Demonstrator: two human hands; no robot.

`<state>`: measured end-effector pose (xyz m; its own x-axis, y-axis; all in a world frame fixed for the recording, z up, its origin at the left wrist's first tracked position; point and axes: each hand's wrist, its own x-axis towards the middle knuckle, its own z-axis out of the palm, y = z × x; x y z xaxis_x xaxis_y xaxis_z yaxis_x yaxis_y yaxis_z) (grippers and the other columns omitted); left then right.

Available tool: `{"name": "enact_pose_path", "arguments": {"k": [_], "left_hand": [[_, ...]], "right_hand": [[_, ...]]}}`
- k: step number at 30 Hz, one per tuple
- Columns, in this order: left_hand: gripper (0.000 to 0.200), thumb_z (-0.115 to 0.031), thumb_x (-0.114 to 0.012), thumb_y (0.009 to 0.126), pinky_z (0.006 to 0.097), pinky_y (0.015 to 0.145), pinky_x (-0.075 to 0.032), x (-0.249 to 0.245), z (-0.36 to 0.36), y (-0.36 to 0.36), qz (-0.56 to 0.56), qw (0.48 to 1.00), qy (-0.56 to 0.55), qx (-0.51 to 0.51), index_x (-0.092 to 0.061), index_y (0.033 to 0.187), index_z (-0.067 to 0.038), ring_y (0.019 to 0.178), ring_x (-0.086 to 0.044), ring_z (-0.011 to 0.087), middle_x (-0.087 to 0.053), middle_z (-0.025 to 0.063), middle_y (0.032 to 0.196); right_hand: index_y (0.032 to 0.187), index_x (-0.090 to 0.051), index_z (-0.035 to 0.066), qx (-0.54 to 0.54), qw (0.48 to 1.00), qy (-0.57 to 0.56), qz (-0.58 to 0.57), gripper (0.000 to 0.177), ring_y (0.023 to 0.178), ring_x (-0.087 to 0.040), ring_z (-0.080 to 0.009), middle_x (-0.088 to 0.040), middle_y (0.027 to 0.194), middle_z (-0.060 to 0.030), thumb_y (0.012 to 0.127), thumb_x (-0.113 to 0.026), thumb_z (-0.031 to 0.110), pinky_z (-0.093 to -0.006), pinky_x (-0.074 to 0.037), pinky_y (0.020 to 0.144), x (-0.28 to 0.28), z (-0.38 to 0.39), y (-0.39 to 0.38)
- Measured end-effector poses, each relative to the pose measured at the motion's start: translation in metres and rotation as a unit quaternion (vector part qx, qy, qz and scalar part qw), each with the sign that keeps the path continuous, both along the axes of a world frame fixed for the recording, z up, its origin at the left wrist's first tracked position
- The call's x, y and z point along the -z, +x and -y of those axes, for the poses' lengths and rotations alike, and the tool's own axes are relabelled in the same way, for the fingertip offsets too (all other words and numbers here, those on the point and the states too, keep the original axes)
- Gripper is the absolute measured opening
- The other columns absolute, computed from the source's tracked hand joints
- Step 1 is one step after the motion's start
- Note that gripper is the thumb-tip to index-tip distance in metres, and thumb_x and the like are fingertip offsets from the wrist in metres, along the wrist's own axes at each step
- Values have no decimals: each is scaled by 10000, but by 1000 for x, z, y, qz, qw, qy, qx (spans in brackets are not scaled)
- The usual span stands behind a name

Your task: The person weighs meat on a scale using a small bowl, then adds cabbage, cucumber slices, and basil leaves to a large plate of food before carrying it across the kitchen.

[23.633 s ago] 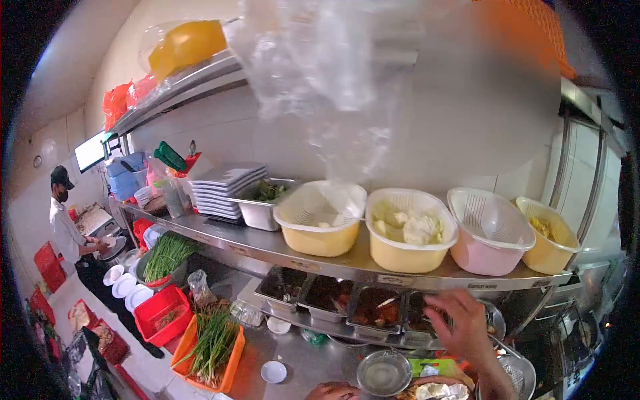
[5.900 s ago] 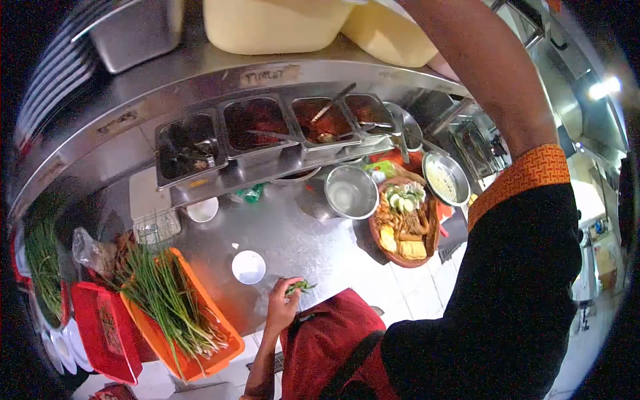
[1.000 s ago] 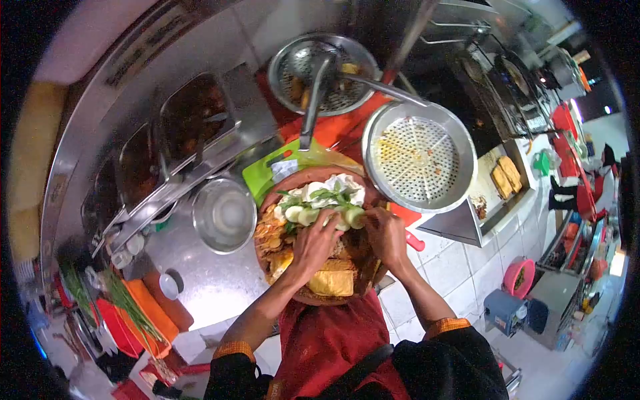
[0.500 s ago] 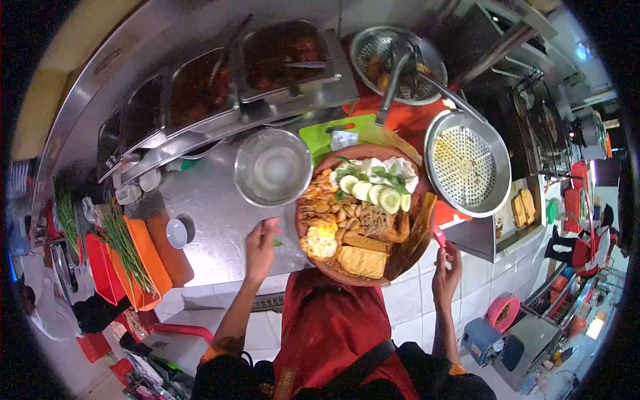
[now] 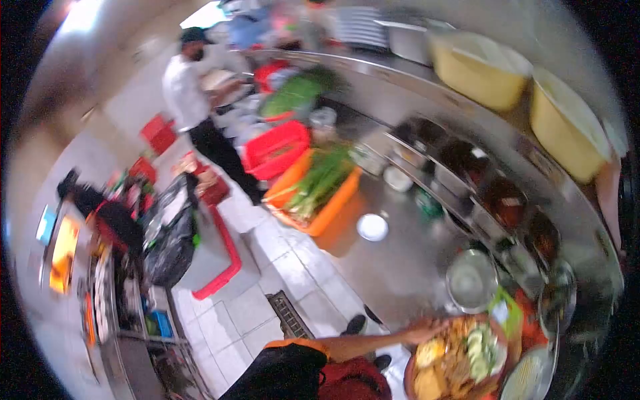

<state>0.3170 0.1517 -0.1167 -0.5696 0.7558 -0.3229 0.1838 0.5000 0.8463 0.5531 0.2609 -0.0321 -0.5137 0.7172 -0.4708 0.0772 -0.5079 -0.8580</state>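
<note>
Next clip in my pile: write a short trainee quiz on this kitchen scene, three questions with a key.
1. True or false: the spring onions lie in the orange tray.
2. Which stands nearest the food platter: (a) the red tray, (b) the steel bowl, (c) the white bowl?
3. Which of the camera wearer's hands is at the platter's edge?

Key: 1. True. 2. b. 3. The left hand.

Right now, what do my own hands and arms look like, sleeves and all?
Your left hand looks bare, with no glove visible, though blur hides fine detail. Above it, the uncovered forearm leads to a black sleeve edged with an orange cuff; any pattern on that is too blurred to tell. Your right hand and arm are out of view.
</note>
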Motion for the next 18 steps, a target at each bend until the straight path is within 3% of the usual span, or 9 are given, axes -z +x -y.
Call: {"name": "enact_pose_path", "arguments": {"k": [3, 5, 7, 8, 9, 10, 12, 16, 18], "left_hand": [[792, -702, -286, 818, 441, 696, -449, -2, 37, 20, 149, 987, 41, -37, -590, 1050, -9, 754, -583, 310, -589, 191, 752], [786, -710, -301, 808, 414, 698, -458, -16, 76, 31, 154, 975, 120, -107, -594, 1101, -41, 820, -601, 286, -616, 211, 823], [710, -676, -301, 834, 382, 746, -456, -22, 120, 19, 276, 959, -34, -52, -569, 1171, -112, 910, -591, 275, -618, 207, 939], [655, -609, -327, 867, 362, 782, -438, -1, 140, 29, 114, 990, 8, -82, -561, 1168, -76, 937, -574, 258, -608, 196, 966], [602, -542, -353, 900, 342, 818, -421, 19, 161, 38, -66, 990, 19, -123, -553, 1166, -40, 963, -558, 241, -597, 184, 994], [591, -532, -363, 902, 337, 823, -419, 24, 184, 35, 43, 973, 132, -184, -552, 1167, -38, 975, -554, 231, -598, 186, 1009], [580, -521, -373, 904, 331, 827, -416, 14, 218, 36, 143, 926, 262, -230, -551, 1168, -36, 986, -551, 221, -598, 187, 1024], [605, -545, -352, 900, 315, 855, -405, -46, 353, 32, 151, 899, 189, -366, -557, 1156, -36, 989, -537, 187, -614, 156, 1022], [631, -546, -344, 900, 306, 858, -406, -73, 426, 35, 103, 884, 173, -423, -553, 1142, -2, 974, -550, 199, -617, 155, 1022]], "right_hand": [[1277, -416, 87, -99, 994, 45, 15, 483, 1025, -537, -221, -498, 1230, -62, 904, -417, 393, -357, -450, 832, -16, 2, -46], [1272, -421, 84, -159, 984, 76, 15, 477, 1019, -539, -223, -503, 1221, -64, 904, -424, 387, -357, -450, 827, -24, 18, -76], [1266, -426, 81, -245, 966, 85, -4, 472, 1012, -541, -224, -509, 1212, -66, 903, -431, 382, -357, -451, 822, -31, 41, -116], [1264, -429, 79, -290, 953, 87, -16, 469, 1009, -542, -225, -512, 1208, -67, 903, -435, 379, -357, -452, 820, -33, 57, -137], [1261, -432, 78, -331, 939, 91, -26, 467, 1006, -543, -226, -514, 1204, -68, 902, -438, 376, -357, -452, 818, -37, 73, -155], [1258, -434, 76, -364, 926, 96, -34, 464, 1003, -544, -227, -517, 1199, -69, 902, -442, 373, -357, -453, 815, -42, 91, -170], [1253, -439, 73, -416, 902, 107, -49, 459, 997, -546, -228, -523, 1191, -71, 901, -449, 368, -357, -453, 811, -52, 133, -194], [1242, -450, 67, -495, 856, 131, -73, 448, 984, -551, -231, -534, 1173, -75, 900, -463, 356, -357, -455, 802, -63, 236, -230], [1237, -455, 64, -523, 837, 139, -81, 443, 978, -553, -233, -540, 1165, -76, 900, -470, 351, -357, -456, 797, -66, 296, -247]]}}
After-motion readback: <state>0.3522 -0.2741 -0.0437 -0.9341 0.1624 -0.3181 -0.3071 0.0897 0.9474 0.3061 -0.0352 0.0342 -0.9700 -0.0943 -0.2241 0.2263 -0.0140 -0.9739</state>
